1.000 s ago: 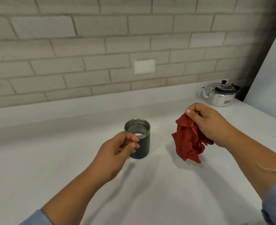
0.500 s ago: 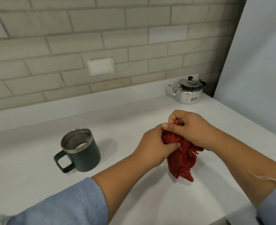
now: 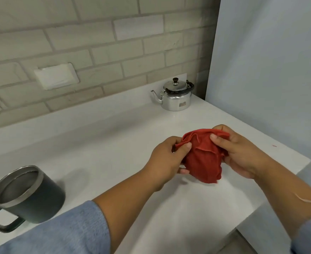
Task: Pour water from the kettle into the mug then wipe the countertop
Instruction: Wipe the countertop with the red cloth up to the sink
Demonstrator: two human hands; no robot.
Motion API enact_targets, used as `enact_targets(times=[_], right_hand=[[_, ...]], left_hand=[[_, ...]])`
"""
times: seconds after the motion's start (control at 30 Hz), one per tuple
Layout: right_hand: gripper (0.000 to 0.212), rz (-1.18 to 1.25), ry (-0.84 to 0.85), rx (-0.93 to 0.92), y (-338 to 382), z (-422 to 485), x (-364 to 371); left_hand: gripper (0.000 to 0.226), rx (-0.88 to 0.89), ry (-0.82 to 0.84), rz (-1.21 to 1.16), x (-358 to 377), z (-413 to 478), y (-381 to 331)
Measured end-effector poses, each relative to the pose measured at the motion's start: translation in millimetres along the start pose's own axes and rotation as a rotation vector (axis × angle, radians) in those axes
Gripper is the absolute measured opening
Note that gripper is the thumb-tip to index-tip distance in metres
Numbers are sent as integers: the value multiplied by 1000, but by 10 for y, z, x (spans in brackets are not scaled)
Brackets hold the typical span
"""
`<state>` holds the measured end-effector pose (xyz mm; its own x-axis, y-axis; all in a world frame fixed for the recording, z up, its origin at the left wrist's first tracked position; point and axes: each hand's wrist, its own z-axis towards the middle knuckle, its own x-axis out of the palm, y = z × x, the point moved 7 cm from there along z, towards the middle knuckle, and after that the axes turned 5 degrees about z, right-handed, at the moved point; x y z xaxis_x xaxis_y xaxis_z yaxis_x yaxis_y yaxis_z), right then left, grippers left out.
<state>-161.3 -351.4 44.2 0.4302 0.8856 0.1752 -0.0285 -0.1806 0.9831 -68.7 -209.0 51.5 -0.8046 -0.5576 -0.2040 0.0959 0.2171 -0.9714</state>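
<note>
A crumpled red cloth [image 3: 204, 158] is held just above the white countertop [image 3: 114, 143], right of centre. My left hand [image 3: 166, 159] pinches its left edge and my right hand [image 3: 240, 153] grips its right side. A dark green mug [image 3: 28, 195] with a steel rim stands upright at the lower left, handle toward me. The small steel kettle [image 3: 176, 96] with a black handle stands at the back right corner, its spout pointing left.
A brick wall with a white switch plate [image 3: 56, 76] runs along the back. A pale panel [image 3: 270, 70] closes off the right side. The countertop's right edge [image 3: 279, 191] drops off just beyond my right forearm.
My left hand let go of the mug and came across to grip the cloth with my right hand. The cloth has been spread a little between both hands; the view swung right.
</note>
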Motion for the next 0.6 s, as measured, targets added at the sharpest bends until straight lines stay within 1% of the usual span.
enact_targets(times=[0.07, 0.13, 0.2, 0.27, 0.33, 0.4, 0.43, 0.5, 0.53, 0.6], right_hand=[[14, -24, -60, -61, 88, 22, -175], [17, -77, -111, -74, 166, 37, -365], [23, -177, -111, -21, 188, 57, -533], [25, -249, -78, 52, 152, 80, -668], [18, -307, -96, 112, 94, 117, -815], [5, -432, -197, 102, 49, 187, -1023], [3, -542, -261, 71, 48, 232, -1139], [8, -741, -361, 15, 51, 298, -1317], [14, -812, -387, 7, 33, 320, -1378], [34, -988, -441, 3, -8, 341, -1501]], left_hand=[[26, 7, 75, 17, 95, 41, 1], [30, 17, 113, 78, 133, 62, 20], [31, 5, 108, 136, 107, 72, 68], [29, -13, 94, 162, 53, 67, 126], [28, -22, 86, 177, -4, 55, 174], [27, -26, 79, 188, -56, 47, 209], [26, -29, 74, 189, -80, 44, 227], [25, -35, 60, 188, -127, 39, 261], [25, -36, 54, 190, -148, 37, 275], [25, -33, 45, 203, -187, 36, 303]])
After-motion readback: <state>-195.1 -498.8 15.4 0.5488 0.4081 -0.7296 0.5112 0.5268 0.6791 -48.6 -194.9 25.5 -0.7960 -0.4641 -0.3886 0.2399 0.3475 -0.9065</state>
